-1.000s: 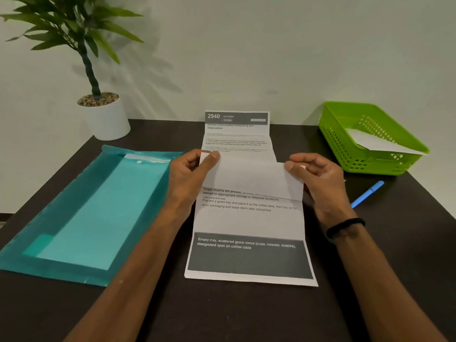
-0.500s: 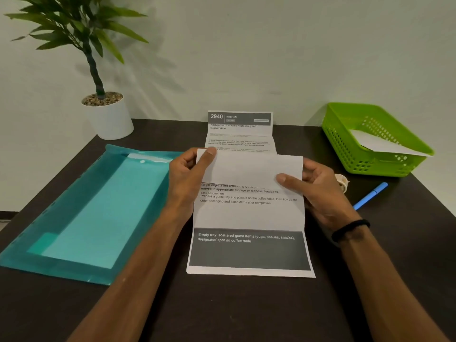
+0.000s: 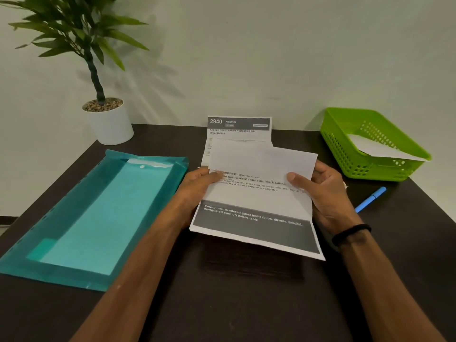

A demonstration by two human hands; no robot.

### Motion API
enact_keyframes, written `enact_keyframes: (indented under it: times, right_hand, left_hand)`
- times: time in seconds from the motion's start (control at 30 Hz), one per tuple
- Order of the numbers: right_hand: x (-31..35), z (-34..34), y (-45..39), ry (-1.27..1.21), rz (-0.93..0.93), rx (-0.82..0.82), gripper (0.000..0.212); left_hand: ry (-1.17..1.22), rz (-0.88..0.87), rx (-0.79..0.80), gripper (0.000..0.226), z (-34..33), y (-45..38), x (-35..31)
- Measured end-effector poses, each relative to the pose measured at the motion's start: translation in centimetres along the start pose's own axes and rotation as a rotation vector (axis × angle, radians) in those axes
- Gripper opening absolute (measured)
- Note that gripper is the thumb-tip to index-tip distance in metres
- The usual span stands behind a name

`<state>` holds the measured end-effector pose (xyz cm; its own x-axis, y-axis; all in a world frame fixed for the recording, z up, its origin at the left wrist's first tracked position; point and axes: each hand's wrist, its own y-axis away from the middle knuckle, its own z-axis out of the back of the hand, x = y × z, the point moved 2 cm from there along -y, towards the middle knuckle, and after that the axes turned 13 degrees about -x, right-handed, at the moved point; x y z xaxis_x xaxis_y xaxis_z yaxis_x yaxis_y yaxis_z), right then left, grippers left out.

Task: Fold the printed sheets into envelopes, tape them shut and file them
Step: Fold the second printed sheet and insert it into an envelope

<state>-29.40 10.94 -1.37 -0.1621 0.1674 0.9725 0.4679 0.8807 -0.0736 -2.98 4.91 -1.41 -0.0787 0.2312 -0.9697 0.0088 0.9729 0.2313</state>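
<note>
Holding the printed sheet above the dark desk between your two hands, you have its middle part folded up so a blank panel covers several lines of print; only fragments such as "appropriate storage or disposal locations" can be read below that fold. Your left hand pinches the sheet's left edge, the thumb on top and the fingers hidden beneath the paper. Your right hand grips the right edge, the thumb pressed on the blank panel, the other fingers curled behind it and mostly out of sight. The sheet's top strip, headed "2940 KITCHEN", rises beyond the fold; its smaller text is too blurred to read. The near edge with the grey band is lifted off the desk.

A teal folder lies flat to the left, its near corner cut off by the frame. A green basket sits far right with white paper sticking out of it. A blue pen lies beside your right wrist, partly hidden by it. A potted plant stands at the desk's far left corner.
</note>
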Motion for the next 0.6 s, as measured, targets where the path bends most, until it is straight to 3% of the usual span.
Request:
enact_keyframes:
  times: [0.27,0.43,0.6]
  right_hand:
    - [0.31,-0.26,-0.09,0.063,0.074,-0.032,0.028]
    - [0.20,-0.45,0.10,0.129,0.130,-0.007,0.021]
    - [0.11,-0.47,0.03,0.217,0.279,0.067,0.030]
  left_hand:
    - [0.235,0.183,0.035,0.018,0.24,0.04,-0.12]
    - [0.299,0.222,-0.051,0.016,0.44,0.21,-0.19]
    - [0.330,0.263,-0.027,0.043,0.66,0.65,-0.93]
